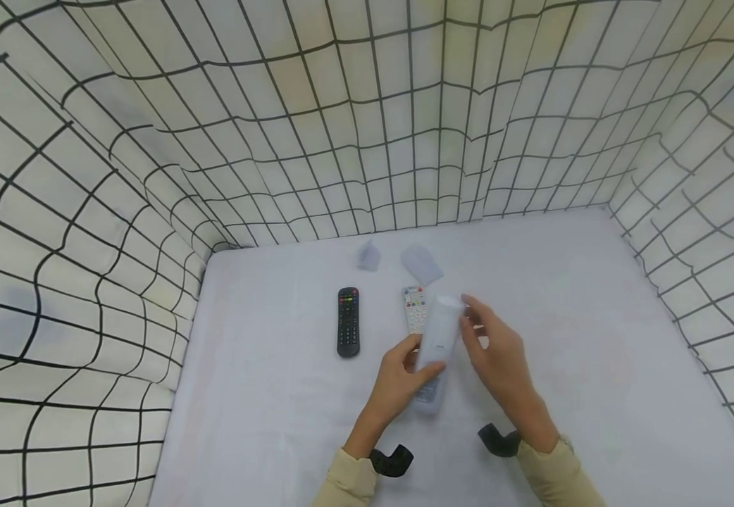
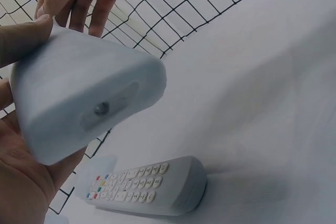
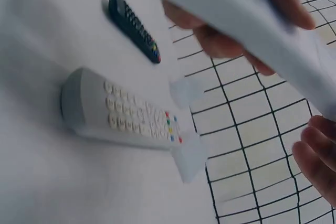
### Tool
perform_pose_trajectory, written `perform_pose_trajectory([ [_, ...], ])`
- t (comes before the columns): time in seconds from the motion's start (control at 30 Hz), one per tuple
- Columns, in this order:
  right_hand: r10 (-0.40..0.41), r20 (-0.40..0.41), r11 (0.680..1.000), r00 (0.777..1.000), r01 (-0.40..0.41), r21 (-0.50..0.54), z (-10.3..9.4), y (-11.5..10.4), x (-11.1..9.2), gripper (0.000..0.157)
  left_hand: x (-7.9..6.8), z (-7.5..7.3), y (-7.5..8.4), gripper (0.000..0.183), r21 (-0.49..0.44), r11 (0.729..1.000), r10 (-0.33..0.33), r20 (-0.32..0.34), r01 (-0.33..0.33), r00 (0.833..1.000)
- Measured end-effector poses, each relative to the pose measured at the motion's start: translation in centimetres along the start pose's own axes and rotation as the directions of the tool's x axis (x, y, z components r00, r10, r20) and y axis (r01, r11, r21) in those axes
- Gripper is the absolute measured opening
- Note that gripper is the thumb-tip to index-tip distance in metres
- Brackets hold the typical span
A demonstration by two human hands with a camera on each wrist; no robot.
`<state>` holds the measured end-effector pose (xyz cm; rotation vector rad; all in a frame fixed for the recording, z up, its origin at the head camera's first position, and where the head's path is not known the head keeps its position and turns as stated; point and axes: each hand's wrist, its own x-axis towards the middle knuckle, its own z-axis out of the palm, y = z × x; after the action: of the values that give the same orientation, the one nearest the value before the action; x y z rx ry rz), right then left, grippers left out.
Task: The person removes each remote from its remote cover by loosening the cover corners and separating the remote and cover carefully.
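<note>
My left hand [image 1: 399,380] grips a long white remote control [image 1: 441,327] above the table, thumb across its top and fingers around its left side. In the left wrist view, the near end of the held remote [image 2: 89,98] shows a small round bulb. A greyish patch lies near that end. My right hand [image 1: 500,352] is beside the remote's far end, fingers loosely bent and fingertips at its edge; firm contact is hard to tell. Partly behind the held one, a white remote with coloured buttons [image 1: 414,306] lies on the table. Left of it lies a black remote [image 1: 348,322].
Two pale, bluish thin pieces, a smaller one [image 1: 368,255] and a larger one [image 1: 422,263], lie behind the remotes. A white cloth [image 1: 253,394] covers the table. Black-and-white grid curtains [image 1: 367,141] stand at the back and both sides.
</note>
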<state>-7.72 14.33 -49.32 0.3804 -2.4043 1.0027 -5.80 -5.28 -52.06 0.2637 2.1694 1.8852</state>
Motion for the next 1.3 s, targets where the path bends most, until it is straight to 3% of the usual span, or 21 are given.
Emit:
perform_pose_trajectory([
  [0.2,-0.116,-0.062,0.975,0.991,0.102,-0.2,-0.2,0.3,0.2,0.029,-0.1,0.0,0.2,0.045,-0.01,1.0,-0.029,0.015,0.029,0.999],
  [0.33,-0.15,-0.085,0.956,0.985,0.123,-0.267,-0.3,0.2,0.4,0.022,-0.1,0.1,0.3,0.046,0.007,0.999,-0.042,0.024,0.041,0.999],
  [0.57,-0.158,-0.149,0.956,0.976,0.114,-0.269,0.2,0.4,0.5,0.02,-0.1,0.0,0.3,0.046,0.015,0.999,-0.052,0.044,0.051,0.998],
  [0.83,-0.078,-0.124,0.961,0.989,0.042,-0.273,0.2,1.2,0.1,0.018,-0.2,0.0,0.6,0.043,-0.004,0.998,-0.065,0.081,0.066,0.995],
  [1.07,-0.023,-0.165,0.97,0.986,-0.018,-0.241,-0.2,1.5,0.1,0.016,-0.1,-0.4,0.8,0.041,-0.019,0.999,-0.043,0.145,0.046,0.989],
  [1.3,-0.034,-0.187,0.982,0.982,-0.002,-0.189,-0.4,0.8,0.4,0.016,-0.1,-1.1,0.5,0.043,-0.081,0.996,-0.01,0.19,0.026,0.982],
])
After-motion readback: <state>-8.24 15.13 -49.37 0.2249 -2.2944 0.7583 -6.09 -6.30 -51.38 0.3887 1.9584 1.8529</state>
